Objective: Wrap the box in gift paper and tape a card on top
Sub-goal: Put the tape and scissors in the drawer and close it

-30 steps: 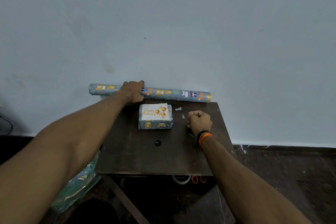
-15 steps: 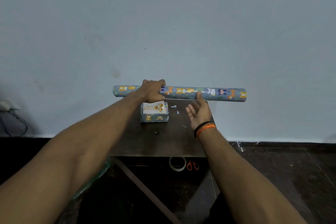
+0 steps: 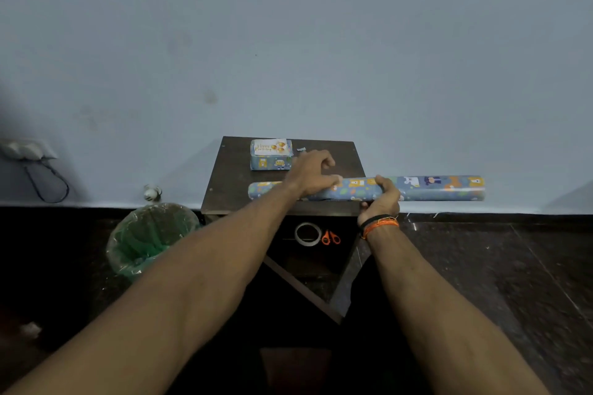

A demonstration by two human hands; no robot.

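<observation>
A small dark wooden table (image 3: pixel 340 167) stands against a pale wall. At its back left sits a wrapped gift box (image 3: pixel 271 163) with a birthday card (image 3: pixel 270 147) on top. A tiny paper scrap (image 3: pixel 301 149) lies just right of the box. On what seems a lower shelf (image 3: pixel 308 253), a tape roll (image 3: pixel 307 234) lies beside orange-handled scissors (image 3: pixel 330 238).

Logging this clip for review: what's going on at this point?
A person holds the roll of gift paper in both hands: the left hand lies over it, the right hand grips it from below. The wrapped box, with a card on top, sits on the small table. Tape and scissors lie on the shelf beneath.
</observation>
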